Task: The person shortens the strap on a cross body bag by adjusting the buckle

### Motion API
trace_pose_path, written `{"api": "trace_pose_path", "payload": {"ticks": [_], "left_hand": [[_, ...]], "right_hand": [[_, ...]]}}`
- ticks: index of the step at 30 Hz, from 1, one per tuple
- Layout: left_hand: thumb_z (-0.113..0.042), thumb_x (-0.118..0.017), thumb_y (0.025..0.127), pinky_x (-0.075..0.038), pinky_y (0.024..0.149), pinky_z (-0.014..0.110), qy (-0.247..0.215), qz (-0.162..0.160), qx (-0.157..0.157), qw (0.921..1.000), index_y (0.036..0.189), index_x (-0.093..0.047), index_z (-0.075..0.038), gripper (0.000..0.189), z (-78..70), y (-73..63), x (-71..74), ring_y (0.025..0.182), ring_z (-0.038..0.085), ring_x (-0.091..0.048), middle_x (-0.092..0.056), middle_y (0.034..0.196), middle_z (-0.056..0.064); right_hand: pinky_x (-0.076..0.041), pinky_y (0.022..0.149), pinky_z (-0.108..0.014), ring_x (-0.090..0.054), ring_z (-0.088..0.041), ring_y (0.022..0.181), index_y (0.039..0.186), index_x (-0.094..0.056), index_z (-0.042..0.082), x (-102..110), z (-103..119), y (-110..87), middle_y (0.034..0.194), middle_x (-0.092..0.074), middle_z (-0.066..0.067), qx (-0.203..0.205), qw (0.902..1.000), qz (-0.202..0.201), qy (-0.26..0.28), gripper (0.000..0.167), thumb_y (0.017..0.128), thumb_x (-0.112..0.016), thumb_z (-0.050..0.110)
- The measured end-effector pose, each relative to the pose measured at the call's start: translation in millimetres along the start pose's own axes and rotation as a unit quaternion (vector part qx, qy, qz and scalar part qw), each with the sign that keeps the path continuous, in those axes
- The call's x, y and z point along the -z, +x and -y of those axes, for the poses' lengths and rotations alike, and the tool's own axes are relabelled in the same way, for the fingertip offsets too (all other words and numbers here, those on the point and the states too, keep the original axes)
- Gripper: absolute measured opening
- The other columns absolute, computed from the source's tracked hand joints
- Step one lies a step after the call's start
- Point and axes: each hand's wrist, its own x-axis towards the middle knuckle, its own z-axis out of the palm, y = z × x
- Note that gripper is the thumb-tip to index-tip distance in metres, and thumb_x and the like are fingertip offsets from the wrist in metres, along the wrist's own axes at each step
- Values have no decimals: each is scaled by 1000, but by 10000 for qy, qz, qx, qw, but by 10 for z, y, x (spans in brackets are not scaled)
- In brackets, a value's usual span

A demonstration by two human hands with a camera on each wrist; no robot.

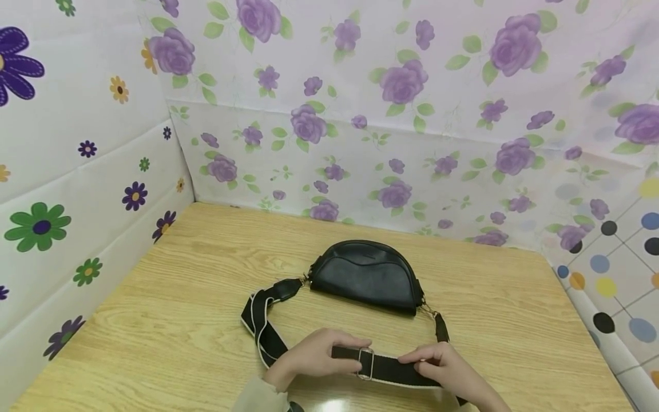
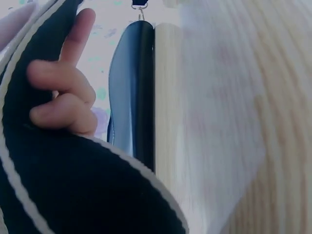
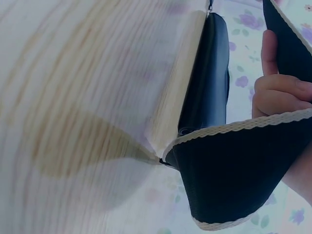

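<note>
A black half-moon shoulder bag (image 1: 365, 280) lies on the wooden table, its wide black strap with white edges (image 1: 393, 371) looping toward me. My left hand (image 1: 321, 353) grips the strap just left of the metal slide buckle (image 1: 372, 366), thumb and forefinger reaching to the buckle. In the left wrist view, curled fingers (image 2: 63, 95) hold the strap's edge. Right of the buckle, my right hand (image 1: 450, 372) pinches the strap between thumb and fingers. The right wrist view shows curled right fingers (image 3: 278, 95) behind the strap, which hides part of that hand.
The wood-grain table (image 1: 180, 297) runs back to a wall covering with purple flowers (image 1: 309, 123). A floral sheet (image 1: 103, 206) borders the left side, and a dotted one (image 1: 607, 286) the right. Metal clips (image 1: 428, 309) join the strap to the bag.
</note>
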Motion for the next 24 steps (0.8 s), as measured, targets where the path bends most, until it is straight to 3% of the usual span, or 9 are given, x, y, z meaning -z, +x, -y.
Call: {"api": "trace_pose_path", "payload": {"ticks": [3,7,14,24], "left_hand": [[-30,-74,72,-38,89,24,20,-84,48,10000,123,-56,-12,57,5,2,-14,106,5,-49,-56,118,-6],[-30,-81,62,-37,90,23,-94,-218,74,9997,125,-54,-14,70,5,9,-34,108,6,-49,-54,120,-8],[-28,-82,60,-38,88,22,-13,-408,14,9992,119,-59,-9,66,-20,30,-53,105,4,-51,-57,115,-9],[-23,-83,60,-40,86,22,-127,-557,270,9980,113,-63,-12,58,-19,47,-85,101,3,-52,-60,109,-11]], "right_hand": [[-48,60,-23,-53,-2,73,103,-64,-6,2,10,-2,99,-64,-10,67,9999,-58,88,24,86,-48,-9],[-47,60,-22,-53,-1,74,103,-65,-3,9,26,-6,99,-65,-8,156,9997,-146,148,25,85,-48,-9],[-49,67,-24,-57,-6,88,102,-65,-3,14,39,-1,99,-65,-8,190,9994,-237,181,24,86,-49,-8],[-51,65,-28,-60,-12,86,104,-61,-9,-17,87,3,100,-63,-11,-116,9977,-327,587,22,84,-58,-2]]}}
